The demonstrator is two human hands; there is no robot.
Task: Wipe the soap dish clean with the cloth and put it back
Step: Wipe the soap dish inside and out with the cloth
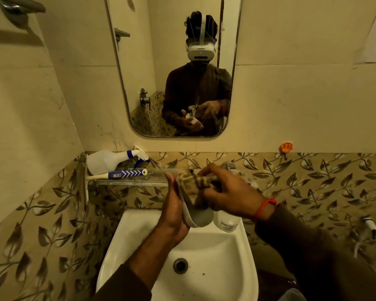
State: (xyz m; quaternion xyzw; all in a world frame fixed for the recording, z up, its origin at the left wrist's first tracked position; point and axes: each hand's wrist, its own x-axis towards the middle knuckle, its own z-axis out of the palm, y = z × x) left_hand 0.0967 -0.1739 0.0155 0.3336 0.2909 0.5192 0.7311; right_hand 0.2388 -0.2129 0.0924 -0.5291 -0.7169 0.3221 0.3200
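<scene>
On the glass shelf (126,181) fixed to the wall above the basin's left rear corner lie a spray bottle (109,160) and a toothpaste tube (126,173), both on their sides; this shelf looks a likely home for the dish, though that is a guess. Over the back edge of the washbasin (137,227) the left hand (172,216) cradles the soap dish (199,217) from beneath, palm up, fingers pressed together along its left rim and tilting it upright. The right hand (230,196), fingers curled and bunched, pinches the patterned cloth (193,185) and presses it into the dish's upper half. A clear bottle (227,222) stands on the basin's rear right rim, just beside the dish. The wiping step is in hand; next the cloth should work down to the bare grey lower part, then the dish goes back.
</scene>
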